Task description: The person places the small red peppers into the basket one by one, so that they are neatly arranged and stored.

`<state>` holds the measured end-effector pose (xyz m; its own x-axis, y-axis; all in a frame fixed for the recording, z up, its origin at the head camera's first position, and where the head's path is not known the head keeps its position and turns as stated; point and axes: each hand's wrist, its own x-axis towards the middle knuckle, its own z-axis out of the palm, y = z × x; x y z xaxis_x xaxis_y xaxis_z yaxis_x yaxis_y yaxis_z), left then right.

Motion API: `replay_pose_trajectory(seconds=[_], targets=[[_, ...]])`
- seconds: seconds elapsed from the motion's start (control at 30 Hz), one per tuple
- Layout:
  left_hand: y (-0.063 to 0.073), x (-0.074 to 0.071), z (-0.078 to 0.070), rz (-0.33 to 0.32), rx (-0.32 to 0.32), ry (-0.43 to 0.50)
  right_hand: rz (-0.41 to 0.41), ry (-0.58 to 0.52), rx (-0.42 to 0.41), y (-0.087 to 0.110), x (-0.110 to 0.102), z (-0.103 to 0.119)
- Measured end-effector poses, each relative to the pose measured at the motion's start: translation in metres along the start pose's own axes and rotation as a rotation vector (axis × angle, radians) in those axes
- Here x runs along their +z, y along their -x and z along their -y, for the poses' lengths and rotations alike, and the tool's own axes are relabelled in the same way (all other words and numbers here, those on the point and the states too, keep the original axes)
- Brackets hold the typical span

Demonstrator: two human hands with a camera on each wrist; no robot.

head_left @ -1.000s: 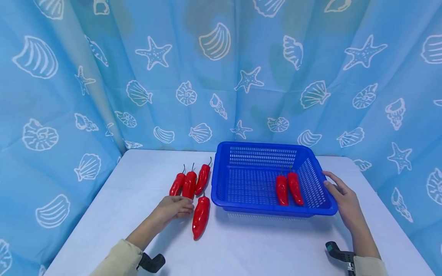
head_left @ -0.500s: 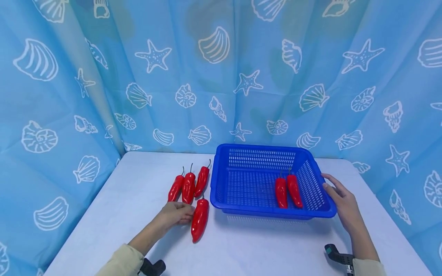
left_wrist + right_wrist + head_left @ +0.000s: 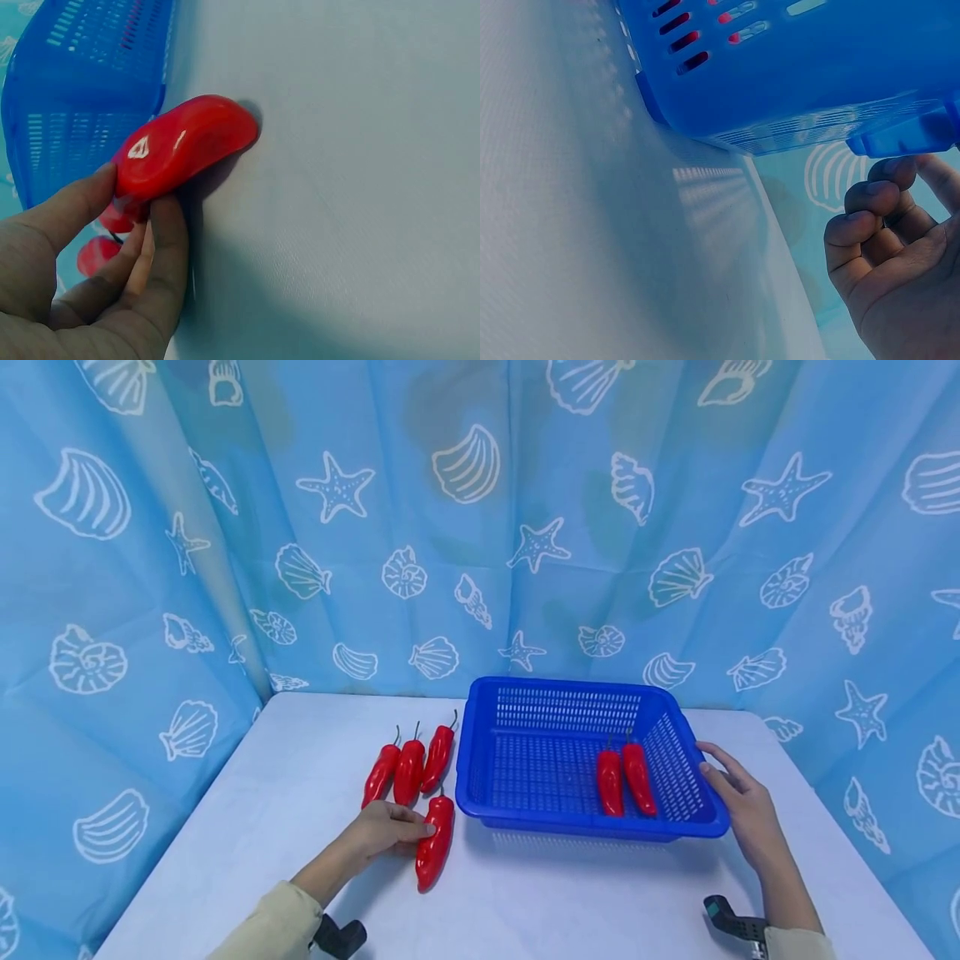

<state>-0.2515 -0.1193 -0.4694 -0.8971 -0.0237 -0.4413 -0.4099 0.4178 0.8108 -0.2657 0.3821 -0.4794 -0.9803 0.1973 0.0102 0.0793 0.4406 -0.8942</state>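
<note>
A glossy red chili pepper (image 3: 435, 843) with a thin stem lies on the table left of the blue basket. My left hand (image 3: 386, 828) pinches it from the left side; in the left wrist view the thumb (image 3: 94, 191) and fingertips press against its stem end. Its tip points toward the near edge. At the right, my right hand (image 3: 750, 810) holds the rim of the blue plastic basket (image 3: 570, 828). The right wrist view has curled fingers (image 3: 874, 196) just under that rim. Two red chili peppers (image 3: 610, 783) lie side by side inside, toward the right wall.
Three more red chili peppers (image 3: 408, 772) lie close together behind my left hand, stems pointing away. A white cloth covers the table (image 3: 555, 910). Behind and at both sides hangs a blue curtain (image 3: 360, 610) with white shells and starfish.
My left hand has moved right and slightly nearer, from beside the three grouped chili peppers onto the single front one, which it now pinches. The right hand stays at the basket rim.
</note>
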Motion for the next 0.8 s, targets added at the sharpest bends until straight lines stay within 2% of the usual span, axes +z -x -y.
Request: replay_pose_trajectory(seconds=[0.17, 0.8], targets=[[-0.001, 0.000, 0.004, 0.011, -0.010, 0.015, 0.005, 0.000, 0.001, 0.002, 0.001, 0.001], [0.009, -0.010, 0.005, 0.082, 0.059, 0.129, -0.006, 0.008, -0.001, 0.000, 0.000, -0.001]])
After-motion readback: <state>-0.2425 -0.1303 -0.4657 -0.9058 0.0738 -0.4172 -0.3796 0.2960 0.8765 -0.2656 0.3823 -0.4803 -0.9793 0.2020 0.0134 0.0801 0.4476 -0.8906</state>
